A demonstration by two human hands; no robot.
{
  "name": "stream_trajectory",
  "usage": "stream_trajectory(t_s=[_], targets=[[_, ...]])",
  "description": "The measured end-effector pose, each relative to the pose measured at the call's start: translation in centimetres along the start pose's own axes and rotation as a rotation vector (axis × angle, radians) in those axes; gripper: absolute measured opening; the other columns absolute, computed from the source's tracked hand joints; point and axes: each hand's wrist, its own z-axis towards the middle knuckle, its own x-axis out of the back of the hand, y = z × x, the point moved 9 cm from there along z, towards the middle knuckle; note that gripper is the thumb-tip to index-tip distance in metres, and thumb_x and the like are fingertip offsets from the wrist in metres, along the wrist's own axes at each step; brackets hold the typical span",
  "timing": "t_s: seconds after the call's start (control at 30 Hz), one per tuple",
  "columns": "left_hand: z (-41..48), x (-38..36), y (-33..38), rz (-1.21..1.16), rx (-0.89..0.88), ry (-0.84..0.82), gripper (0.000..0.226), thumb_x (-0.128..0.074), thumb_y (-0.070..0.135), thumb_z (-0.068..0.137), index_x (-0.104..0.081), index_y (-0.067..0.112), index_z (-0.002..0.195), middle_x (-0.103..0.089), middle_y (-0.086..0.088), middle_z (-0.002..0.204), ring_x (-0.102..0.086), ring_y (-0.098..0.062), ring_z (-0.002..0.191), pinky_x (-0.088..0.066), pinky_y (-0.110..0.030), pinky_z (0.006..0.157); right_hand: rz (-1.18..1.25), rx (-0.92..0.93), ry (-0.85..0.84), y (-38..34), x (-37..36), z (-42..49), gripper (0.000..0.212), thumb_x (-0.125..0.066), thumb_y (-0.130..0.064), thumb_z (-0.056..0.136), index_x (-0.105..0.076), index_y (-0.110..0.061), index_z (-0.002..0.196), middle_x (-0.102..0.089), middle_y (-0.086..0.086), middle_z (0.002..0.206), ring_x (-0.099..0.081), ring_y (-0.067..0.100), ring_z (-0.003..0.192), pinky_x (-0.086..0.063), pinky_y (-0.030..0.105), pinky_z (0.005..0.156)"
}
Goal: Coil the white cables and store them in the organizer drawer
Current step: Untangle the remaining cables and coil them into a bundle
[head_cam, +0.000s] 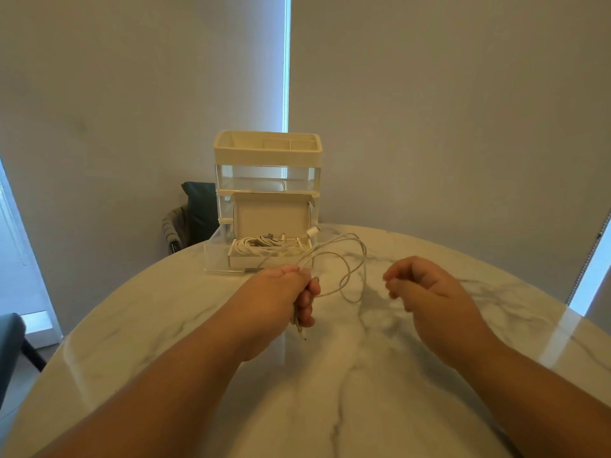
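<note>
My left hand (291,292) grips a thin white cable (347,276) in a fist above the table. Loose loops of that cable hang out to the right, and its plug end dangles below the fist. My right hand (426,289) hovers to the right with curled fingers, and I see nothing in it. The white and clear organizer (267,166) stands at the table's far edge. Its bottom drawer (215,256) is pulled out. Inside the drawer an open white box (244,261) holds several coiled white cables (264,247).
The round marble table (330,375) fills the foreground. A dark chair back with a grey cloth (185,219) stands behind the table at left. Another dark seat (10,345) is at the left edge. Grey blinds cover the wall behind.
</note>
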Motion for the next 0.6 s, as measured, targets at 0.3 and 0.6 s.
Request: stream_trajectory(t_s=[0.3, 0.6], targets=[[-0.8, -2.4, -0.6, -0.094, 0.040, -0.185, 0.032, -0.040, 0.009, 0.098, -0.057, 0.007, 0.070, -0.038, -0.007, 0.058, -0.040, -0.018, 0.050, -0.046, -0.029, 0.051, 0.193, 0.044, -0.131, -0.4, -3.3, -0.7, 0.032, -0.057, -0.018, 0.096, -0.064, -0.038, 0.120, -0.069, -0.007, 0.110, -0.065, 0.012, 0.103, -0.052, 0.033, 0.085], [-1.7, -4.3, -1.8, -0.154, 0.139, -0.379, 0.039, -0.043, 0.012, 0.095, -0.057, 0.010, 0.059, -0.033, -0.005, 0.056, -0.035, -0.016, 0.048, -0.039, -0.030, 0.052, 0.651, -0.194, -0.375, 0.4, -5.5, -1.3, 0.042, -0.039, -0.035, 0.095, -0.065, -0.020, 0.124, -0.071, 0.019, 0.106, -0.066, 0.031, 0.094, -0.049, 0.044, 0.080]])
